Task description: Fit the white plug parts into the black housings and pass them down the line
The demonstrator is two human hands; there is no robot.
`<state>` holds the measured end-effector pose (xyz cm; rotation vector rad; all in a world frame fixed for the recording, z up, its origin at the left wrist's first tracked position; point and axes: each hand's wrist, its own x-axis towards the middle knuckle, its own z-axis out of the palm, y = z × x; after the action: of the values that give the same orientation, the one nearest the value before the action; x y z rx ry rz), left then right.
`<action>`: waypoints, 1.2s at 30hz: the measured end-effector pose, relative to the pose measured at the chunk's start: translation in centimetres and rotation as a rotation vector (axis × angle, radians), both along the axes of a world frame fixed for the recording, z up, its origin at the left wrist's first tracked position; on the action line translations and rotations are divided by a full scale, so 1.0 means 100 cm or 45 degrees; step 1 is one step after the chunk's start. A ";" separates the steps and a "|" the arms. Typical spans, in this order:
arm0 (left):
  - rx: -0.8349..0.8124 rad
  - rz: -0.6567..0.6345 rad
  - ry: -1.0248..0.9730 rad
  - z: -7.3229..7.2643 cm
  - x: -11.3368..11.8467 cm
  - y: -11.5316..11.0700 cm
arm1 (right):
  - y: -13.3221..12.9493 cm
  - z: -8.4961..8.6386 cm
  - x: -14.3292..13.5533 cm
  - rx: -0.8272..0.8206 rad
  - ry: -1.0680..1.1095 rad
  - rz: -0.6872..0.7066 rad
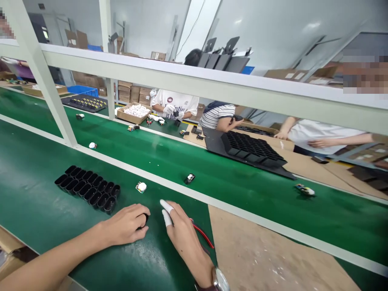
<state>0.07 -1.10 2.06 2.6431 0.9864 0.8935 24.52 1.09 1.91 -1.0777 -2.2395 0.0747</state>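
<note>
My left hand (129,224) rests low over the green bench with its fingers curled round a small black plastic case (146,219), mostly hidden by the fingers. Just right of it, my right hand (182,232) is open, white finger cots on two fingertips and nothing visible in its grasp. A red-handled tool (204,235) lies partly under that hand; its head is hidden. Beyond my hands sits a small circuit board with a white blob (141,186). Several open black oval cases (87,186) stand in close rows left of it.
A pale rail (169,184) separates my bench from a green conveyor belt (163,151) carrying scattered boards and a black case (189,178). Brown cardboard (257,250) covers the bench at right. A white frame post (50,76) rises at left. Co-workers sit across, near black trays (254,149).
</note>
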 end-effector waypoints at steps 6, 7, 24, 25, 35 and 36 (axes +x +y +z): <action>-0.240 0.038 -0.102 -0.016 -0.007 -0.008 | 0.058 -0.016 -0.059 -0.220 -0.068 0.008; -0.295 0.041 -0.113 -0.017 -0.009 -0.009 | 0.068 -0.020 -0.069 -0.217 -0.066 0.002; -0.746 0.100 -0.051 -0.008 -0.015 -0.006 | -0.011 -0.012 -0.005 -0.324 -0.114 0.138; -0.749 0.111 -0.056 -0.008 -0.016 -0.006 | -0.014 -0.015 -0.004 -0.297 -0.139 0.122; -0.722 0.114 -0.036 -0.009 -0.018 -0.010 | -0.023 -0.020 -0.010 -0.103 -0.068 0.018; -0.721 0.122 -0.037 -0.010 -0.017 -0.010 | -0.024 -0.018 -0.011 -0.075 -0.033 0.005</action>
<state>-1.65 -2.07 1.01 2.1162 1.1608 0.5577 23.45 -1.31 0.16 -1.1109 -2.2755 0.1297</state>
